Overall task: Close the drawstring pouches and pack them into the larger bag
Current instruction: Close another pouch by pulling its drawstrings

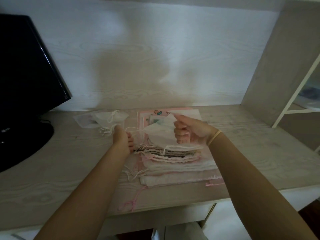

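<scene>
Pale wood-grain desk (52, 179) against a white wall, black monitor (26, 70) off to the left of a stack of flat pouches (173, 163), closed pouches (109, 120) heaped beyond the stack's left corner. Risk, as a judgement: cord snapping or slipping free if tugged while the mouth bunches unevenly, or the stack dragged askew. Right hand (188, 132) clenched on the far corner of a white pouch (159, 132) just above the stack; left hand (123, 139) pinching its drawstring (134, 130), fingertips hidden.
</scene>
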`<action>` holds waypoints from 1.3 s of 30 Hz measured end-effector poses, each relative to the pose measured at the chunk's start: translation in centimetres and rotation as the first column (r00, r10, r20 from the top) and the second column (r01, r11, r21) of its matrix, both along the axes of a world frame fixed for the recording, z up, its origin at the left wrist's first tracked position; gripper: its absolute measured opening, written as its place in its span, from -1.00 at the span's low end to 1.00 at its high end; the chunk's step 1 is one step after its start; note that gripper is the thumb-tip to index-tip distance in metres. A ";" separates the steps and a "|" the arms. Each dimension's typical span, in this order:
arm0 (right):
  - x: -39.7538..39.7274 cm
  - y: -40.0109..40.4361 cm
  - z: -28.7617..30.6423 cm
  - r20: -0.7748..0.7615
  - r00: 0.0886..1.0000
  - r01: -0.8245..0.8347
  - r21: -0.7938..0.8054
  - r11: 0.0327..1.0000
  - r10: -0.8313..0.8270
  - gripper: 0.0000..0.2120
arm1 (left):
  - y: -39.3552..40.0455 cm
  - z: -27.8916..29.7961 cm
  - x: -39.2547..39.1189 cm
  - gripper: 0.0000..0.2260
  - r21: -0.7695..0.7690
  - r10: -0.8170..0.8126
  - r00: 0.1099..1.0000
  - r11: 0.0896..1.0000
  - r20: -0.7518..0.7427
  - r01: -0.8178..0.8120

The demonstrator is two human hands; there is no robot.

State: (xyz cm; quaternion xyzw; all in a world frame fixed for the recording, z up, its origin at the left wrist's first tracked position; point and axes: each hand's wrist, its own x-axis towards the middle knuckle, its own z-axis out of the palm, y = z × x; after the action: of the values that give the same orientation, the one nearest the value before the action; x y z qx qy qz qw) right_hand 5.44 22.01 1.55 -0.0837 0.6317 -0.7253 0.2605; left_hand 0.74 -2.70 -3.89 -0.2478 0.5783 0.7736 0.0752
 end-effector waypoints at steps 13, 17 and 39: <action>-0.9 -0.7 -2.0 0.267 0.804 0.591 -0.463 0.661 -0.532 -0.51 | 1.4 2.3 1.2 -0.79 0.628 0.080 0.980 0.777 -0.182 0.053; -0.8 -0.8 -1.7 0.204 0.876 0.482 -0.328 0.812 -0.437 -0.56 | 1.9 3.7 1.6 -0.58 0.573 -0.130 0.955 0.775 -0.267 0.266; -0.2 -3.0 0.0 -0.445 0.861 0.449 0.436 0.780 -0.247 -0.72 | 3.4 6.4 2.0 -0.75 0.160 -0.253 0.874 0.926 -0.415 0.343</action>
State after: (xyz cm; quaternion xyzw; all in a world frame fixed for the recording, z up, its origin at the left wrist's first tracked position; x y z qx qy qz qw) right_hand 5.23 18.96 1.53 -0.0213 0.8464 -0.5319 0.0107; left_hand 2.70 0.68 2.52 0.0126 0.5203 0.8472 0.1067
